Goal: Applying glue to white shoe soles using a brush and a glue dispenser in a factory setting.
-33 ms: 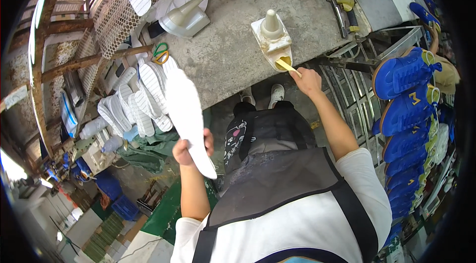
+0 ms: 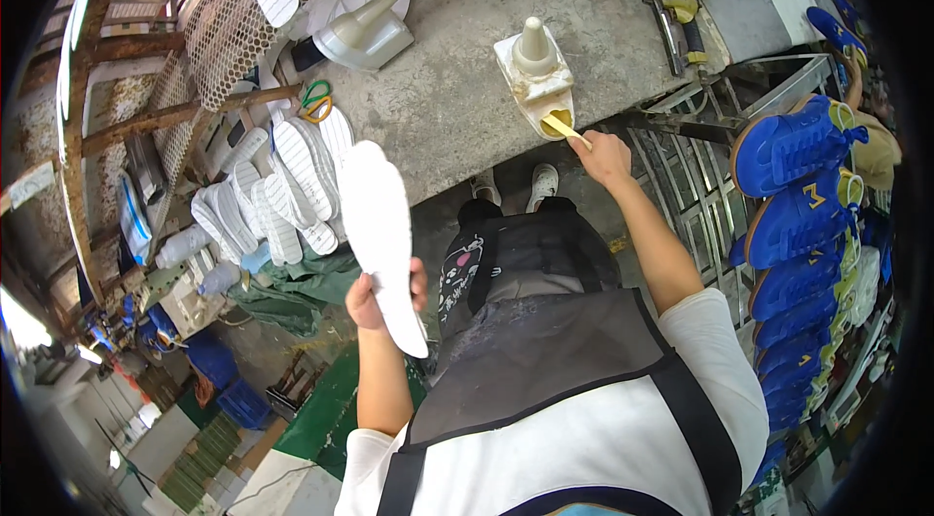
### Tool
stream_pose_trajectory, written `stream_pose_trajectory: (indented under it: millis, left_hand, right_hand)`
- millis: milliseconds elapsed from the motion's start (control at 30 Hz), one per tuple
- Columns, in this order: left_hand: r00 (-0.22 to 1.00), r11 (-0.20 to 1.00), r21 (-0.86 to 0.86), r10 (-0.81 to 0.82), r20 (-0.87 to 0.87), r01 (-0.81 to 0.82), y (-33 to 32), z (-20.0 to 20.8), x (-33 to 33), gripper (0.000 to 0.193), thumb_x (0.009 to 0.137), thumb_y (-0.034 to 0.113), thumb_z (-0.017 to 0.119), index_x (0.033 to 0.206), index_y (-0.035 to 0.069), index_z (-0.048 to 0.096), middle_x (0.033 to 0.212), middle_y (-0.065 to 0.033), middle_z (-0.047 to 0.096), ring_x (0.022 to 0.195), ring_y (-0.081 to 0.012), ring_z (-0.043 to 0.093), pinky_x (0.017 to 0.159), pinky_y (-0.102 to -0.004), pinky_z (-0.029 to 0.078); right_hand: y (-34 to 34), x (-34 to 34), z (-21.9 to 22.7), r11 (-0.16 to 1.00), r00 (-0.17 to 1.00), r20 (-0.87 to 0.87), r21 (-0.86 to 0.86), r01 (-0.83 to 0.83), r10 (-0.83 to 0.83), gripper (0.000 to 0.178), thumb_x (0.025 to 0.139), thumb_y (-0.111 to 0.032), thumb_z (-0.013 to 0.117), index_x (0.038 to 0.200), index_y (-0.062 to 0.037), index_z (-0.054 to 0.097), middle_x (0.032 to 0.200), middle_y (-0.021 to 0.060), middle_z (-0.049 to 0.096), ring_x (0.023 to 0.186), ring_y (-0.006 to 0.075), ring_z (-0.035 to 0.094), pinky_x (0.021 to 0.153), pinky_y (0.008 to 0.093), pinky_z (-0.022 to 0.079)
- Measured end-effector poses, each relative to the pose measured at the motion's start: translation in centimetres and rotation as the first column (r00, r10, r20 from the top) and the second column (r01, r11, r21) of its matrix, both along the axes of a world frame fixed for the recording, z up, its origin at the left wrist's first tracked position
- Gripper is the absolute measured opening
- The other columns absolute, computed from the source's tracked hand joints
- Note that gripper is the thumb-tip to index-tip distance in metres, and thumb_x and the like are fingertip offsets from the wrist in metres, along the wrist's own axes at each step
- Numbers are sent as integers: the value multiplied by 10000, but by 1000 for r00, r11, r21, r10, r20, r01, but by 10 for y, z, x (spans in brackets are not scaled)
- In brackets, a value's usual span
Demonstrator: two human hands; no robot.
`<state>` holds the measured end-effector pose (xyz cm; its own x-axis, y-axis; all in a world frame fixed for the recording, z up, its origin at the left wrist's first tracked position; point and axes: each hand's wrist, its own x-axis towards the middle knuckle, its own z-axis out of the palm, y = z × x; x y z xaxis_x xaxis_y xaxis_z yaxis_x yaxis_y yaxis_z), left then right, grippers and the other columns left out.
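A white insole stands tilted up in my left hand, gripped near its narrower end between thumb and fingers. Its broad end points away from me, toward the workbench. My right hand is closed on the pale yellow handle of a brush. The brush's other end is inside the opening of a white plastic container, where something yellow shows; its tip is hidden. This container lies at the bench's front edge, with a grey-white cone rising from it.
Striped insoles lie stacked to the left, beside orange-and-green-handled scissors. A second cone-topped container stands on the concrete bench. Blue shoes hang on the right beside a metal rack. Another person's hand is at far right.
My left hand and the insole have shifted slightly to the right and toward me. My right hand and the brush are almost unmoved.
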<state>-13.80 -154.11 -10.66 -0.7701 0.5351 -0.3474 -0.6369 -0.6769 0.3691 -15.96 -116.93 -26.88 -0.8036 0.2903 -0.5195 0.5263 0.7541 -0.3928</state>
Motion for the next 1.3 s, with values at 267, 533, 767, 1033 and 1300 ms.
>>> stream_pose_trajectory:
  millis: [267, 533, 767, 1033, 1300]
  left_hand:
    - [982, 821, -570, 77, 172, 36, 20, -14, 28, 453, 936, 285, 431, 1272, -17, 414, 1145, -164, 578, 951, -240, 600, 814, -373, 505]
    - [1000, 874, -485, -7, -26, -6, 40, 16, -18, 431, 926, 197, 490, 1291, -3, 381, 1163, -145, 567, 994, -245, 601, 837, -382, 512]
    - [937, 864, -399, 348, 34, -306, 23, 28, -65, 328, 922, 152, 479, 1221, 22, 440, 1075, -141, 603, 914, -252, 628, 768, -407, 539]
    - [925, 931, -59, 364, 103, -360, -30, 36, -103, 398, 926, 233, 464, 1239, -14, 454, 1113, -148, 605, 941, -273, 629, 807, -412, 523]
    - [977, 966, 154, 202, 62, -209, -32, 34, -84, 438, 940, 237, 450, 1316, 17, 399, 1228, -120, 557, 1038, -235, 598, 846, -363, 508]
  right_hand:
    - [-5, -1, 22, 333, 906, 396, -883, 331, 149, 442, 879, -435, 547, 738, -26, 636, 521, -7, 467, 478, 78, 427, 455, 223, 301]
    - [-57, -123, 168, 690, 798, -347, -403, -602, 493, 345, 852, -369, 596, 729, -50, 643, 570, 28, 558, 533, 117, 501, 517, 310, 409]
    - [-134, -25, 211, 126, 186, -620, -139, -982, 763, 340, 773, -372, 655, 589, -102, 562, 507, 68, 525, 465, 237, 547, 460, 344, 408]
    - [-160, -20, 181, 172, 486, -731, -465, -868, 479, 313, 759, -275, 689, 579, -80, 523, 506, 76, 461, 447, 234, 481, 448, 322, 378]
    - [-164, -123, 171, 619, 685, -647, -398, -677, 334, 326, 819, -371, 607, 707, -65, 599, 554, 116, 537, 477, 256, 525, 481, 364, 413]
